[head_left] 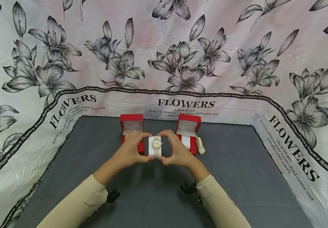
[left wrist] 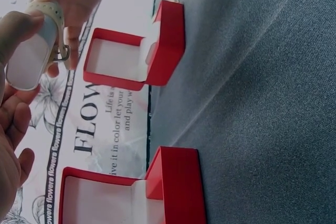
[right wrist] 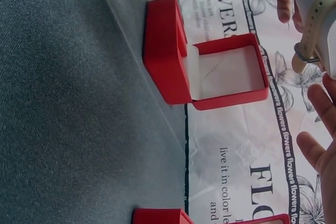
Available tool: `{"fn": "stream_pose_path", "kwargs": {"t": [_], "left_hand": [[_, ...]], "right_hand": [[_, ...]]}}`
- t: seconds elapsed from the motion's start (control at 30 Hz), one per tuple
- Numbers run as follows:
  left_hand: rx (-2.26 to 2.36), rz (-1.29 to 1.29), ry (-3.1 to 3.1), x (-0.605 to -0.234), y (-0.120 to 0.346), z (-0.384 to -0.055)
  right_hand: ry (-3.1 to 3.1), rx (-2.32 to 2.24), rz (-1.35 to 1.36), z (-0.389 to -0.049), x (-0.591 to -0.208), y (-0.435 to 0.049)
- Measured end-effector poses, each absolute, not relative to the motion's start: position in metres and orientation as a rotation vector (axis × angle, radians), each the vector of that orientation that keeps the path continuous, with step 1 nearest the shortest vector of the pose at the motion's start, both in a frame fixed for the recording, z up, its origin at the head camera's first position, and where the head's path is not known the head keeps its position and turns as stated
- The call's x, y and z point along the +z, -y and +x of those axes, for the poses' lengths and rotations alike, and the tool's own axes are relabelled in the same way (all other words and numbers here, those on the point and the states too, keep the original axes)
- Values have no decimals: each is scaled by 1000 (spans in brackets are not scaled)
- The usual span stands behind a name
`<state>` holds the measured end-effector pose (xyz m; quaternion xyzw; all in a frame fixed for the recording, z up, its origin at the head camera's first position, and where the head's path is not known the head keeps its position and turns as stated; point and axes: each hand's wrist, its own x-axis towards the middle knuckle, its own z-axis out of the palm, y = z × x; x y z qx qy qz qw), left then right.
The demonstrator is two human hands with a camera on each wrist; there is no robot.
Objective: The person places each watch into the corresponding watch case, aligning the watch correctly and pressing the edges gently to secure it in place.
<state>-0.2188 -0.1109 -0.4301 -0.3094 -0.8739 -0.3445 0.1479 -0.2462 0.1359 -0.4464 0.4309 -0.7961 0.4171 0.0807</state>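
A wristwatch (head_left: 156, 144) with a cream strap is wrapped round a white cushion (head_left: 151, 149), dial up in the head view. My left hand (head_left: 131, 145) pinches the cushion's left side, index finger at the top and thumb at the bottom. On the other side, my right hand (head_left: 178, 148) holds the top and bottom right edges in the same way. The strap's buckle (left wrist: 63, 53) shows on the underside in the left wrist view. Just beyond the left hand stands a red box (head_left: 132, 117) with its lid raised; the hand hides part of its inside.
A second red box (head_left: 190, 118), lid up, stands behind the right hand with a white cushion (head_left: 185, 141) inside. Another cream-strapped watch (head_left: 200, 146) lies against its right side. The grey cloth (head_left: 152, 196) covers the surface, and a flower-printed sheet (head_left: 141, 76) borders it.
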Motion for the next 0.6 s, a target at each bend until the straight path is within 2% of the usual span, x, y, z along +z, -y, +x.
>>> {"fn": "stream_pose_path", "kwargs": {"t": [0.6], "left_hand": [[-1057, -889, 2544, -429, 114, -223]], "right_hand": [[2403, 1098, 1301, -248, -439, -138]]}}
